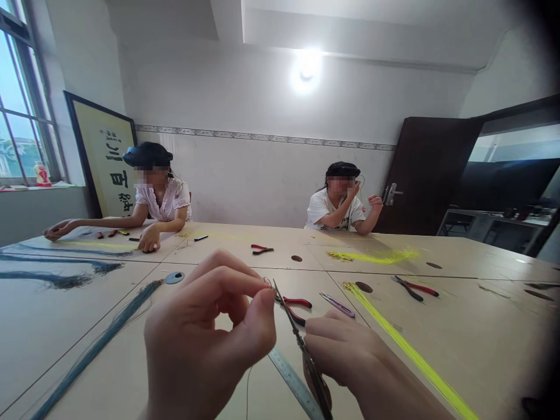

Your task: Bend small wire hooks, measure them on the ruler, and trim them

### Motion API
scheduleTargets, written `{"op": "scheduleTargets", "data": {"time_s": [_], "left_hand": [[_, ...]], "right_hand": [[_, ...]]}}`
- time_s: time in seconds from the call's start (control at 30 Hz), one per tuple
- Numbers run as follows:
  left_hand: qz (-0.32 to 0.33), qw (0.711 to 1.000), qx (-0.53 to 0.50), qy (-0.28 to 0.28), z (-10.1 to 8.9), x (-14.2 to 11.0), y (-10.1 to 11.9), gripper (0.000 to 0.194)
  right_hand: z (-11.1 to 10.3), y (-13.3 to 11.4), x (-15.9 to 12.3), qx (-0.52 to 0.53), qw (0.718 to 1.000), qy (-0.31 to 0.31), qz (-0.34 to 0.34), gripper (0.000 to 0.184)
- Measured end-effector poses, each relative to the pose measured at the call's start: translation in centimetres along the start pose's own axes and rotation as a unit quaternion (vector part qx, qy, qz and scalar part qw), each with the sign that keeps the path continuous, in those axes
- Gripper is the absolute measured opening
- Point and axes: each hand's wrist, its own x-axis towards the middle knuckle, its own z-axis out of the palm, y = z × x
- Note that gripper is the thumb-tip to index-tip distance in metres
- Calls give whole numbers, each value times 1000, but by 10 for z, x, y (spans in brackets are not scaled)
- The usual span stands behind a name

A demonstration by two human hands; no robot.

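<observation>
My left hand (210, 332) is closed in a pinch, with a small loop of thin cord (267, 281) showing at its fingertips. A thin dark strand (248, 391) hangs below that hand. In my right hand (345, 350) are dark metal scissors (294, 328), their blades pointing up and away, the tips right beside the pinched cord. Whether the blades touch the cord I cannot tell. Under the scissors lies a steel ruler (292, 380). Just behind them are red-handled pliers (300, 303), partly hidden, and purple thread snips (338, 304).
A bundle of blue cords (105, 329) lies at left, a yellow bundle (406, 344) at right. More pliers (415, 287) rest on the right, another pair (261, 249) farther back. Two people (160, 195) sit across the table, one with a hand on blue and yellow cords.
</observation>
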Motion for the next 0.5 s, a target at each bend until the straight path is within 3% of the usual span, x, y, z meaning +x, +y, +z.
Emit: {"op": "scheduleTargets", "data": {"time_s": [0.23, 0.5], "left_hand": [[-2, 1000, 8, -2, 1, 1, -3, 20], [-3, 1000, 16, -8, 0, 1, -1, 21]], "right_hand": [[-5, -2, 3, -40, 999, 16, -4, 61], [-27, -16, 7, -83, 984, 159, -10, 62]]}}
